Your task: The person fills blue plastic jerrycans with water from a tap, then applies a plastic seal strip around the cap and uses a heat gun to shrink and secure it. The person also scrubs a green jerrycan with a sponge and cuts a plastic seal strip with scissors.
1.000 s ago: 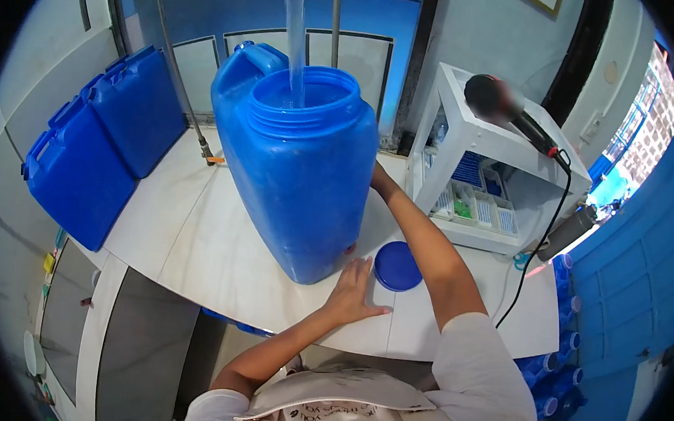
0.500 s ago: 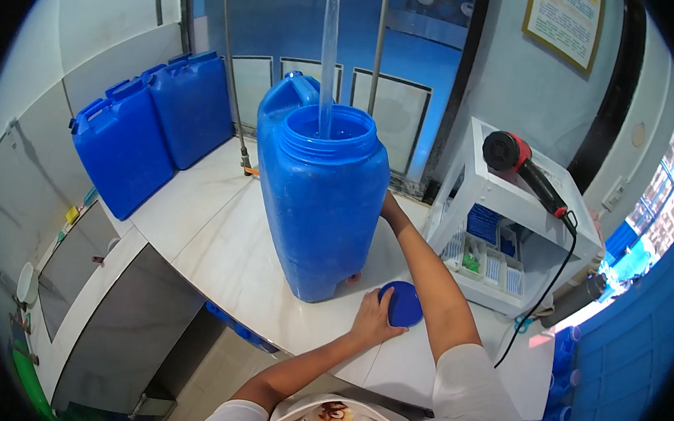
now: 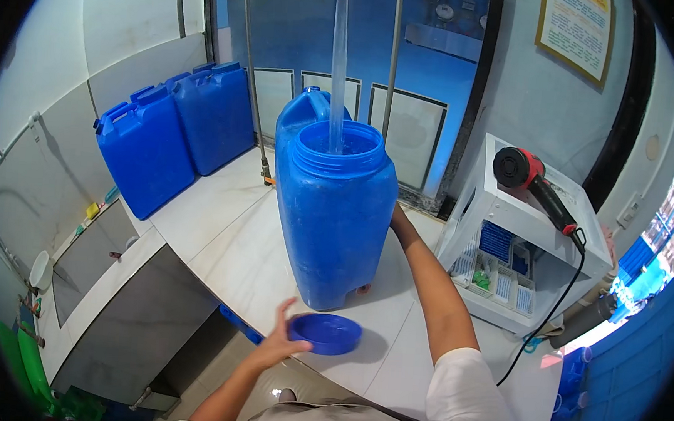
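Observation:
A large blue water jug (image 3: pixel 334 233) stands upright on the white counter, its wide threaded mouth uncovered. A stream of water (image 3: pixel 339 79) falls from a pipe into that mouth. My right forearm reaches along the jug's right side; my right hand (image 3: pixel 396 216) goes behind it, its fingers hidden. Close to the jug's base, my left hand (image 3: pixel 276 344) has its thumb at the rim of a round blue cap (image 3: pixel 328 333), gripping its left edge with the index finger raised. The cap's hollow side faces up.
Several more blue jugs (image 3: pixel 143 160) stand at the back left. To the right, a white shelf unit (image 3: pixel 494 297) carries a black and red heat gun (image 3: pixel 535 188), its cord (image 3: pixel 554 316) hanging over the counter. Metal pipes (image 3: pixel 255 90) rise behind the jug; the counter edge (image 3: pixel 212 292) is near left.
My left hand has drawn back to the left with the blue cap, which was by my right forearm. Water keeps pouring into the jug; my right arm stays beside it.

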`<state>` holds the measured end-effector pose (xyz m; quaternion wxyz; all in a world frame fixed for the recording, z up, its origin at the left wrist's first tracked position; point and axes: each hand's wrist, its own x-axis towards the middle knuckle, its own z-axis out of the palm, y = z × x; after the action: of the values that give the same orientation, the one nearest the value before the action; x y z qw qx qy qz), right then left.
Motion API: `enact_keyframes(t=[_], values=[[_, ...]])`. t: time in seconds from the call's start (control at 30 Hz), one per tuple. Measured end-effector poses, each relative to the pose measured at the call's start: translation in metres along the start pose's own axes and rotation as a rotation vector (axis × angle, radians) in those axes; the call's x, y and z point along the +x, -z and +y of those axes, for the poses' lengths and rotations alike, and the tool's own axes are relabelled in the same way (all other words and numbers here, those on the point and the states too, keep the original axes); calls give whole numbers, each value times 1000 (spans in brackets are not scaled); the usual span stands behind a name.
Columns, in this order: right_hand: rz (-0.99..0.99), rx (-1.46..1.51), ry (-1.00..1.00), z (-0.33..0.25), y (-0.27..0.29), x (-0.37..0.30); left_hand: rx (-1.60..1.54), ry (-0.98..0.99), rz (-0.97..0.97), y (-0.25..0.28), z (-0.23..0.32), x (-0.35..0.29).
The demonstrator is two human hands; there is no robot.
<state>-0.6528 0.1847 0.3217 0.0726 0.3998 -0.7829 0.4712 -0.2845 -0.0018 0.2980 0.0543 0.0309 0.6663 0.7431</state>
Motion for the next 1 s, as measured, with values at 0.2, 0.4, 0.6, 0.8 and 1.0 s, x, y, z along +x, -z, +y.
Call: enact_keyframes(t=[0.2, 0.4, 0.6, 0.8, 1.0], values=[[192, -24, -8, 13, -6, -17, -354, -142, 329, 49, 13, -7], [370, -302, -241, 25, -15, -62, -776, -315, 285, 59, 46, 49], [444, -388, -398, 28, -35, -115, -1051, -228, 530, 54, 76, 80], [376, -334, -444, 40, -18, -115, -1049, -116, 549, 43, 103, 73], [622, 56, -238, -77, 52, -22, -391, -615, 507, 29, 235, 101]])
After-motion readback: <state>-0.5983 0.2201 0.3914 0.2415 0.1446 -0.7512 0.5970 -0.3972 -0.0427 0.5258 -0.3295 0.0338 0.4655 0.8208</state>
